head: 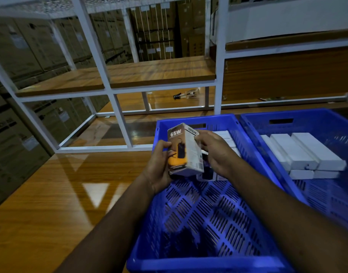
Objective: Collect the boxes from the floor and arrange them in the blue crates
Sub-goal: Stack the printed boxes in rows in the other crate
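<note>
I hold a small box marked 65W (184, 149), grey with an orange and black picture, above the near blue crate (204, 261). My left hand (159, 166) grips its left side and bottom. My right hand (214, 152) pinches its right side near the top. Under the box, at the far end of this crate, lie several white boxes (226, 137), partly hidden by my hands. A second blue crate (307, 117) stands to the right and holds several white boxes (307, 152) laid side by side and stacked.
The crates sit on a glossy wooden surface (51, 203). Behind them rises a white metal shelf frame (118, 89) with wooden boards. Brown cartons (31, 48) are stacked beyond it. A small dark object (181, 95) lies on a low shelf board.
</note>
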`<state>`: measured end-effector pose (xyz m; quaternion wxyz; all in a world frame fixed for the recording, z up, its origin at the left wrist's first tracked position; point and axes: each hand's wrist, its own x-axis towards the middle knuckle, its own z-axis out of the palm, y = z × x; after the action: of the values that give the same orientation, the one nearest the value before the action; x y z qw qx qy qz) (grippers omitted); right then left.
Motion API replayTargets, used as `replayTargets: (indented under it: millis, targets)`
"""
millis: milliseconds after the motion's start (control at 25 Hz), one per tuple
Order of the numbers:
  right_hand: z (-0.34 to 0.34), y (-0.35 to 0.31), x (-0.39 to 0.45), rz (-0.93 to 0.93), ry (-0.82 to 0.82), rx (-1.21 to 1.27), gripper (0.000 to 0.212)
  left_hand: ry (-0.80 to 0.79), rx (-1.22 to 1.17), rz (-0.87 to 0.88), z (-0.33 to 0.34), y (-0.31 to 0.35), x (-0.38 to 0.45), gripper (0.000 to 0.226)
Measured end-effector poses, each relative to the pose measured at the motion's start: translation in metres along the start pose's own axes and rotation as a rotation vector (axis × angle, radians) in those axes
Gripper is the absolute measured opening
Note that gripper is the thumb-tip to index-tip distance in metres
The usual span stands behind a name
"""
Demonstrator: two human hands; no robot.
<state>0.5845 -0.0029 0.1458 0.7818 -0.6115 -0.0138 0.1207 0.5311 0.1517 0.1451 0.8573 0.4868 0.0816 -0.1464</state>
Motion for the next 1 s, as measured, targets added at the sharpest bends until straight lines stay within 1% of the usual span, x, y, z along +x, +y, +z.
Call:
replayTargets:
  millis: [80,160,200,280,320,400,480,600,720,800,920,1000]
  targets:
    - [-0.002,-0.001,0.002,-0.060,0.006,-0.070,0.030,0.089,0.153,0.111,-0.001,-0.004,0.006,0.035]
    - [-0.004,-0.003,0.003,-0.114,-0.007,-0.110,0.029,0.209,0.396,0.271,-0.006,-0.010,0.013,0.030]
    - [-0.003,-0.004,0.002,-0.134,-0.013,-0.133,0.028,0.271,0.534,0.348,-0.007,-0.013,0.016,0.035]
    - [-0.003,-0.004,-0.001,-0.177,-0.031,-0.228,0.028,0.403,0.858,0.473,-0.009,-0.017,0.016,0.055]
    - [-0.004,-0.002,-0.001,-0.213,-0.041,-0.336,0.033,0.459,1.005,0.532,-0.009,-0.019,0.016,0.066]
    - [-0.007,0.002,0.002,-0.279,-0.079,-0.572,0.048,0.527,1.170,0.639,-0.009,-0.021,0.016,0.076]
    - [-0.010,0.004,0.009,-0.291,-0.109,-0.670,0.059,0.542,1.229,0.655,-0.009,-0.021,0.018,0.082]
    - [-0.010,0.008,0.022,-0.340,-0.087,-0.819,0.065,0.528,1.269,0.605,-0.012,-0.021,0.021,0.093]
    - [-0.008,0.019,0.038,-0.394,-0.083,-1.031,0.069,0.511,1.275,0.582,-0.016,-0.022,0.024,0.090]
    - [-0.007,0.028,0.047,-0.391,-0.093,-1.167,0.069,0.497,1.288,0.565,-0.016,-0.023,0.024,0.088]
    - [-0.006,0.039,0.057,-0.373,-0.089,-1.266,0.065,0.496,1.288,0.551,-0.016,-0.024,0.025,0.086]
    - [-0.007,0.047,0.060,-0.358,-0.066,-1.388,0.065,0.500,1.291,0.541,-0.016,-0.024,0.026,0.083]
